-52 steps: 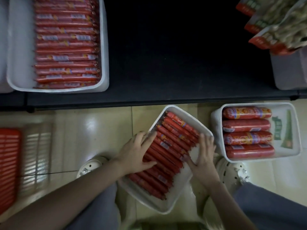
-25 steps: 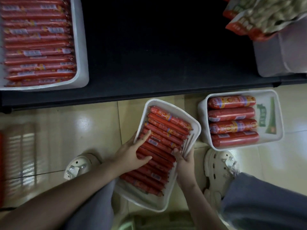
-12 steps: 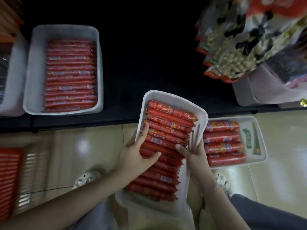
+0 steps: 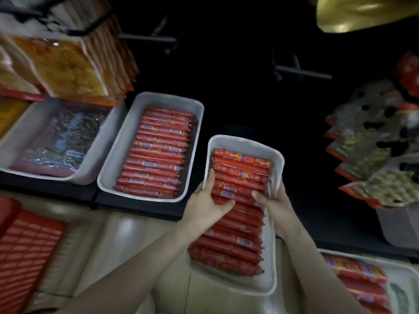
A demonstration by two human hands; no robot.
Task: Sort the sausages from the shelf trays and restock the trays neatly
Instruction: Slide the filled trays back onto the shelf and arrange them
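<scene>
A white tray filled with a neat row of thin red sausages is lifted off the floor, its far end over the dark shelf's front edge. My left hand grips the tray's left rim, thumb across the sausages. On the right rim, my right hand holds it the same way. A second white tray of thin red sausages sits on the shelf just to the left. A third tray with thicker sausages lies on the floor at lower right.
A white bin with dark foil packs sits at far left on the shelf, orange snack bags hanging above it. Nut bags hang on the right over a pale bin. A red basket stands on the tiled floor at lower left.
Both hands have raised the tray from the floor and carried it forward to the shelf, to the right of the full tray. My view has tilted up toward the shelf.
</scene>
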